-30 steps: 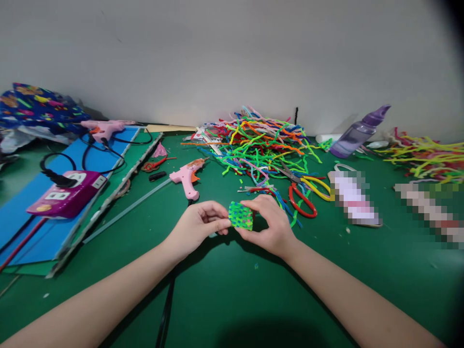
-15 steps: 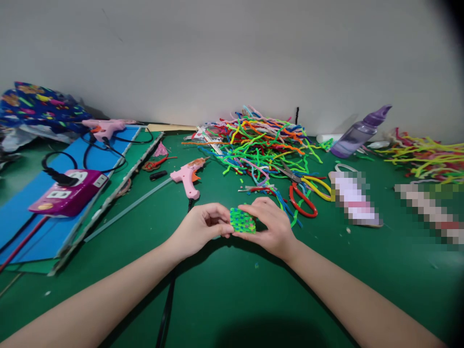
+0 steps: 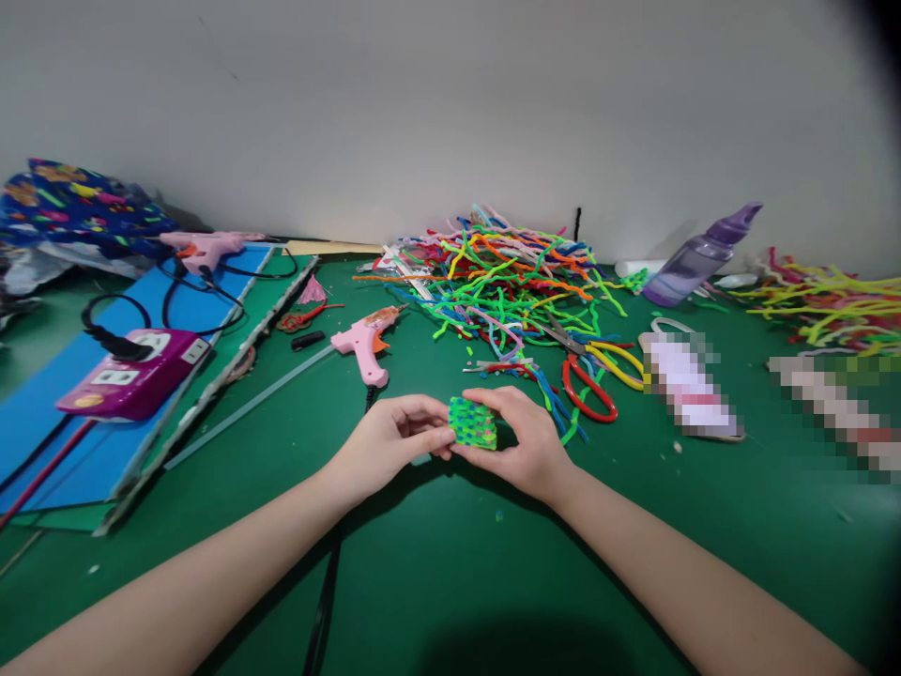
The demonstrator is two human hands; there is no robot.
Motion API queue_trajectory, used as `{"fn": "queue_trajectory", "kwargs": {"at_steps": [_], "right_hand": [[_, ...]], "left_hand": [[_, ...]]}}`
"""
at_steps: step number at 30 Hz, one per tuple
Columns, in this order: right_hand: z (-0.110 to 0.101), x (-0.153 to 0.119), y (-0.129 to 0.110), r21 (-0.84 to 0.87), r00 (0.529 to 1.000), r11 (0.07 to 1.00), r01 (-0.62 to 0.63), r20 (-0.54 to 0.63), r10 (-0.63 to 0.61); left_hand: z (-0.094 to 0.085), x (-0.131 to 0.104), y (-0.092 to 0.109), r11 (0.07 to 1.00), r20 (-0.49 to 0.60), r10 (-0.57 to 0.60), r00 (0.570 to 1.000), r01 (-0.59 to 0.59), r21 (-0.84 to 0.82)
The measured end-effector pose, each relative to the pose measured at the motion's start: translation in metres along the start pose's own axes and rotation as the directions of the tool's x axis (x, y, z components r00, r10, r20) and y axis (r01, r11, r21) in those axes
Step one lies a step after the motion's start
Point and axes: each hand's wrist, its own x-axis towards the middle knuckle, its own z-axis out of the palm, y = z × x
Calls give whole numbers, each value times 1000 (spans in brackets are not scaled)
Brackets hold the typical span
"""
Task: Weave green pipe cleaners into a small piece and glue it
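Thumb and fingers of your left hand (image 3: 386, 439) pinch the left edge of the green patch (image 3: 474, 424); your right hand (image 3: 526, 434), half curled, grips its top and bottom edges. It sits between the 2 hands, touching both, with no clear long axis. Beyond lie a pink glue gun (image 3: 364, 349), left, and scissors (image 3: 581, 350), right.

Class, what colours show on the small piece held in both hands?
The small piece is mostly green with blue flecks; head view.

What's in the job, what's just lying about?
Likely job:
small green-blue square, in left hand and right hand
multicoloured fuzzy stems
nearer pink plastic glue gun
metal scissors, red-yellow handles

Likely lying about:
tilted purple bottle
blue patterned cloth
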Motion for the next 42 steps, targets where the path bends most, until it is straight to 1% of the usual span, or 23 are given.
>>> {"fn": "queue_trajectory", "kwargs": {"at_steps": [3,8,12,14,17,19,21,24,27,29,32,34,37,39,41,42], "right_hand": [[0,0,0,10,999,1000,28,34,-28],[-1,-1,-1,0,998,999,37,-48,-37],[-2,-1,-3,4,997,1000,12,-71,-12],[-2,-1,-3,24,998,1000,-6,-56,7],[0,-1,-4,48,1000,999,-14,-21,15],[0,-1,-4,51,1000,999,-3,12,2],[0,-1,-5,54,998,998,-15,54,12],[-2,-1,-4,87,988,989,-121,107,112],[-2,0,-3,122,972,969,-216,123,201],[-1,0,-1,115,970,968,-223,125,209],[1,1,0,76,969,976,-203,162,189],[2,0,1,56,967,978,-199,175,186],[1,0,1,65,978,980,-186,105,178],[0,1,1,81,988,986,-148,53,144],[-2,3,1,85,995,992,-93,38,90],[-2,3,0,81,997,995,-66,39,63]], "left_hand": [[0,0,1,1000,0,-7,1000,7,22],[0,0,1,999,-10,12,1000,-12,47],[0,0,-1,999,-35,14,999,-12,30],[-1,1,-2,999,3,8,1000,-8,42],[-1,1,-3,998,101,24,995,-31,63],[-1,0,-3,998,121,35,992,-42,56],[-1,0,-3,998,90,38,995,-42,38],[-2,0,-2,998,-14,53,998,-53,32],[-2,-1,1,994,-104,82,991,-73,87],[-2,-1,1,982,-121,130,984,-111,153],[-2,-2,0,943,-134,232,964,-189,272],[-3,-2,-1,920,-144,279,949,-221,323],[-4,-3,-1,870,-144,371,918,-289,399],[-5,-3,-1,786,-115,462,880,-345,514],[-5,-4,0,681,-76,529,845,-368,633],[-6,-5,0,636,-58,547,835,-370,677]]}}
